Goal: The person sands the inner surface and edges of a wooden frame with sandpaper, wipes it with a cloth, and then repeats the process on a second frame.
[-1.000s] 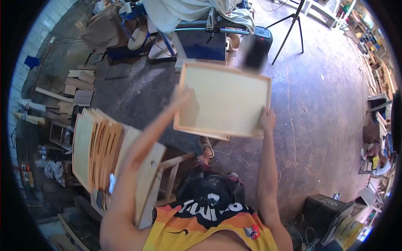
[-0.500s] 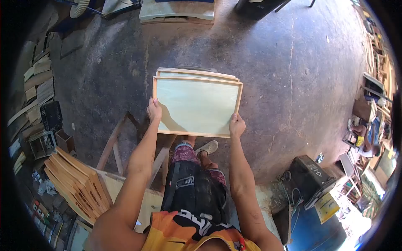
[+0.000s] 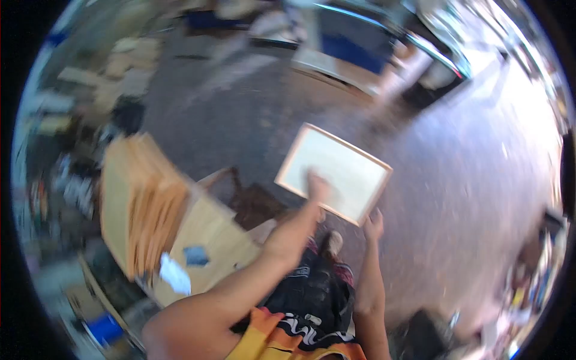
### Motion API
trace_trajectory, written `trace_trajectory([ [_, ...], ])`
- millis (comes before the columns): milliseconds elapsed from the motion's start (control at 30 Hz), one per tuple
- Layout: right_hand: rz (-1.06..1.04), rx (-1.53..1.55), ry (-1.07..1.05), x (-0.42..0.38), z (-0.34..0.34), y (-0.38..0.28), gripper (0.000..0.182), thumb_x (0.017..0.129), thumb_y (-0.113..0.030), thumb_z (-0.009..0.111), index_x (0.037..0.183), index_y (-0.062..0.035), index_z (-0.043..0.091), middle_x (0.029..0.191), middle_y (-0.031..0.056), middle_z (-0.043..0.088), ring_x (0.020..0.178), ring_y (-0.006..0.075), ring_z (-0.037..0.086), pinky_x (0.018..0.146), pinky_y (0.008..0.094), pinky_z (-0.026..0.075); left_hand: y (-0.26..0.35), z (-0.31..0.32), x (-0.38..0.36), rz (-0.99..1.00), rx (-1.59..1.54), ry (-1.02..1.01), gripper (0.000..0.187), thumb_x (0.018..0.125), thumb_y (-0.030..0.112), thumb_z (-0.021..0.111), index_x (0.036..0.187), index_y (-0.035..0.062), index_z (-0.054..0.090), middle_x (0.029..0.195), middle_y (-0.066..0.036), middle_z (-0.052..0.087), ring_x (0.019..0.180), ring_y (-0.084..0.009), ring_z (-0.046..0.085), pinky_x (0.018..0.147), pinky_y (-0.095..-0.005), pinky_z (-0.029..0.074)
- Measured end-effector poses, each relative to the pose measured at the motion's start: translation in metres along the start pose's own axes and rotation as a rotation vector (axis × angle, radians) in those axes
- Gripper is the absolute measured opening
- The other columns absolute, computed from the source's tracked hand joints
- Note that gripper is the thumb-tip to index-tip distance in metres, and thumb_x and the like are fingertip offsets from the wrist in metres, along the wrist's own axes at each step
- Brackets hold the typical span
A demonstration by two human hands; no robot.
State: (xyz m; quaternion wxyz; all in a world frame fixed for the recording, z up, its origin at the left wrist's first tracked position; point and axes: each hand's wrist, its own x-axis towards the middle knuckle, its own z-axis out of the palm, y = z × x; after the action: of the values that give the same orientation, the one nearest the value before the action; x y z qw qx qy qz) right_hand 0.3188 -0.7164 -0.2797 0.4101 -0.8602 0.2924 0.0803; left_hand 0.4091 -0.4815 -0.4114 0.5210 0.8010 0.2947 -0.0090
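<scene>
Left grip (image 3: 318,186) has moved over the framed panel (image 3: 351,168), right grip (image 3: 373,226) by its corner — holds unclear — open floor (image 3: 456,186) rightward.

Before the person, above the floor (image 3: 456,210), a framed panel (image 3: 354,171); the left hand (image 3: 318,187) is over its near-left part, the right hand (image 3: 373,227) at its near-right corner. To the left, upright frames (image 3: 147,204) stand close together on a table (image 3: 216,237), with two small sheets (image 3: 196,256) lying beside them. Beyond the panel, a low platform (image 3: 336,73); far left, loose boards (image 3: 133,63).
</scene>
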Motion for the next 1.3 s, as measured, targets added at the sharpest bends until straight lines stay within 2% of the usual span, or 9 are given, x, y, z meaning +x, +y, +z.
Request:
trace_trajectory([
  [133, -0.129, 0.179, -0.351, -0.048, -0.006, 0.075, 0.048, 0.088, -0.019, 0.069, 0.127, 0.0039, 0.055, 0.112, 0.0158, 0.065, 0.102, 0.0267, 0.063, 0.085, 0.0375, 0.051, 0.117, 0.015, -0.174, -0.394, -0.997, -0.018, 0.039, 0.089, 0.015, 0.062, 0.126, 0.0033, 0.057, 0.129, -0.015, 0.051, 0.123, -0.0265, 0.048, 0.104, -0.0386, 0.039],
  [200, -0.129, 0.082, -0.519, -0.073, -0.009, 0.107, 0.042, 0.089, -0.018, 0.068, 0.123, 0.0038, 0.056, 0.107, 0.0152, 0.065, 0.095, 0.0250, 0.063, 0.080, 0.0359, 0.051, 0.196, -0.019, -0.257, -0.241, -1.251, -0.098, 0.042, 0.088, 0.014, 0.062, 0.129, 0.0050, 0.056, 0.136, -0.016, 0.047, 0.130, -0.0266, 0.043, 0.108, -0.0389, 0.036],
  [267, -0.071, -0.031, -0.692, -0.107, -0.011, 0.133, 0.037, 0.090, -0.017, 0.066, 0.119, 0.0038, 0.058, 0.101, 0.0147, 0.066, 0.089, 0.0233, 0.063, 0.075, 0.0343, 0.051, 0.219, -0.105, -0.309, 0.833, -0.198, -0.030, 0.041, 0.086, 0.014, 0.063, 0.127, 0.0101, 0.060, 0.146, -0.020, 0.037, 0.139, -0.0336, 0.031, 0.113, -0.0449, 0.028],
  [333, -0.028, -0.159, -0.839, -0.130, -0.023, 0.158, 0.031, 0.091, -0.016, 0.064, 0.115, 0.0038, 0.059, 0.096, 0.0142, 0.066, 0.083, 0.0216, 0.063, 0.070, 0.0326, 0.051, 0.195, -0.170, -0.354, 0.937, -0.104, -0.045, 0.039, 0.082, 0.006, 0.061, 0.120, 0.0113, 0.065, 0.148, -0.022, 0.033, 0.139, -0.0416, 0.028, 0.112, -0.0498, 0.027],
  [467, -0.104, -0.237, -0.958, -0.141, -0.030, 0.145, 0.022, 0.093, -0.014, 0.060, 0.107, 0.0038, 0.062, 0.085, 0.0132, 0.067, 0.070, 0.0182, 0.063, 0.060, 0.0294, 0.050, 0.163, -0.321, -0.377, 0.852, 0.074, 0.242, 0.034, 0.075, 0.005, 0.066, 0.107, 0.0121, 0.068, 0.136, -0.022, 0.045, 0.131, -0.0413, 0.040, 0.108, -0.0493, 0.033],
  [633, -0.575, -0.071, -0.789, -0.131, -0.010, 0.045, 0.017, 0.095, -0.012, 0.057, 0.090, 0.0027, 0.063, 0.067, 0.0096, 0.063, 0.054, 0.0121, 0.059, 0.049, 0.0271, 0.047, 0.126, -0.544, -0.349, 0.720, 0.532, 1.114, 0.034, 0.076, -0.005, 0.060, 0.108, 0.0036, 0.063, 0.127, -0.019, 0.054, 0.109, -0.0378, 0.059, 0.096, -0.0460, 0.048],
  [867, -0.838, 0.321, -0.638, -0.320, 0.027, -0.187, 0.016, 0.093, -0.007, 0.057, 0.103, 0.0038, 0.064, 0.077, 0.0130, 0.065, 0.068, 0.0203, 0.064, 0.065, 0.0310, 0.052, 0.054, -0.787, -0.343, 0.504, 0.835, 0.686, 0.065, 0.073, 0.016, 0.077, 0.129, -0.0001, 0.049, 0.150, -0.021, 0.031, 0.143, -0.0378, 0.023, 0.114, -0.0458, 0.029],
  [1100, -1.575, -0.335, -0.554, -0.439, 0.136, -0.270, 0.052, 0.087, -0.023, 0.065, 0.132, -0.0045, 0.050, 0.136, 0.0259, 0.044, 0.124, 0.0431, 0.042, 0.103, 0.0532, 0.035, 0.007, -0.842, -0.281, 1.002, 0.920, 0.532, 0.051, 0.078, 0.034, 0.077, 0.111, 0.0029, 0.054, 0.123, -0.018, 0.056, 0.121, -0.0361, 0.051, 0.100, -0.0453, 0.045],
  [1300, -1.618, -0.676, -0.345, -0.467, 0.152, -0.264, 0.048, 0.087, -0.023, 0.062, 0.129, -0.0038, 0.052, 0.120, 0.0221, 0.054, 0.113, 0.0403, 0.050, 0.096, 0.0497, 0.039, 0.123, -0.879, -0.267, 1.375, 0.631, 0.885, 0.039, 0.082, 0.034, 0.076, 0.101, 0.0070, 0.056, 0.092, -0.012, 0.066, 0.086, -0.0334, 0.067, 0.076, -0.0414, 0.055],
])
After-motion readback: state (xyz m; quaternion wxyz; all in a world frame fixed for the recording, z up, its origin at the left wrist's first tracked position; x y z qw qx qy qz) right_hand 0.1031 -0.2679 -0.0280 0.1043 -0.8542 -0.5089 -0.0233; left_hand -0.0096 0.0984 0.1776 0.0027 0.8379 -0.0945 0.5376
